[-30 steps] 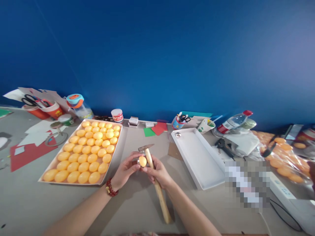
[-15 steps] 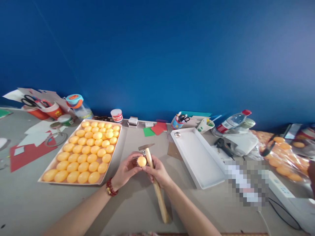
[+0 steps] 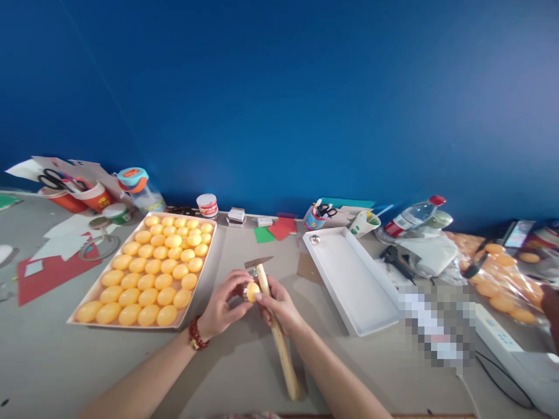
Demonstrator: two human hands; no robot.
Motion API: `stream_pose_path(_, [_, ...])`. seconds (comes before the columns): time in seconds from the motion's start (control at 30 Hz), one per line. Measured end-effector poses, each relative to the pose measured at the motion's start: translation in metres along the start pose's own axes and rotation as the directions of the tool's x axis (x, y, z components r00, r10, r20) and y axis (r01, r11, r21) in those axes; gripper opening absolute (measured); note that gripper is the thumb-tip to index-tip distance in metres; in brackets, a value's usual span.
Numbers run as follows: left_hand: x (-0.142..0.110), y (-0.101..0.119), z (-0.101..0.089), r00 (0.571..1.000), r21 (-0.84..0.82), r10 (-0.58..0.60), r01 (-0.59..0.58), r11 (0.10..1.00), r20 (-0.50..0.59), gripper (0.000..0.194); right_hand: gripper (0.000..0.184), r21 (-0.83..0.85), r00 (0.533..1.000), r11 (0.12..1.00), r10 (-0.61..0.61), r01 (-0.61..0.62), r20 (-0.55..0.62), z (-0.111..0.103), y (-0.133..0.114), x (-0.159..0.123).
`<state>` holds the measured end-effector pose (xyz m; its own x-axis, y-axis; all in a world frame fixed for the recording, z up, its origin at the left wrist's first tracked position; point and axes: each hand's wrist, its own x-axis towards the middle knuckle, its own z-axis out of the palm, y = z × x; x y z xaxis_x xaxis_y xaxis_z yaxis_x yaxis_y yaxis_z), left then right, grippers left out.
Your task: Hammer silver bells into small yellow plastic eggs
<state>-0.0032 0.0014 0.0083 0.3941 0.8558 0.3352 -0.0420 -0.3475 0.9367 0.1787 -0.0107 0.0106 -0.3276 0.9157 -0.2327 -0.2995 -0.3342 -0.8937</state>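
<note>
Between my two hands is an orange ping-pong ball (image 3: 252, 292) with a shiny silvery rim on its left side. My left hand (image 3: 222, 304) is closed round that rim, its thumb below the ball. My right hand (image 3: 283, 307) wraps round the wooden handle of a hammer (image 3: 282, 349), and its thumb rests against the ball's right side. The hammer's head points up and away, just behind the ball. Another silvery bit (image 3: 253, 272) shows behind the ball, partly hidden by my fingers. On my left lies a shallow box (image 3: 187, 308) of many orange balls.
A white tray (image 3: 353, 279) at right holds one small shiny round piece (image 3: 315, 239) in its far corner. Beyond it stand a pen cup (image 3: 315, 219) and a plastic bottle (image 3: 410, 218). Bagged orange balls (image 3: 502, 291) and a power strip (image 3: 502, 334) lie far right.
The ball has turned and shifted slightly in my fingers, so more of its silvery rim faces me. My left thumb has moved a little away from it. The hammer stays in my right hand.
</note>
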Motion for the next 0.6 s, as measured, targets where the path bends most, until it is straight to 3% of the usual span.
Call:
stream_pose_path(0.27, [0.0008,0.0044,-0.0026,0.998,0.226,0.059,-0.062,0.972,0.019,0.039,0.044,0.031,1.000,0.999,-0.014,0.014,0.006,-0.0007,-0.0017,0.0003])
stream_pose_path(0.6, [-0.0022,0.0023,-0.0004,0.981,0.471,0.168,-0.196,0.860,0.101,0.047,0.054,-0.105,0.996,0.992,-0.070,0.064,-0.049,0.0037,-0.0031,-0.0009])
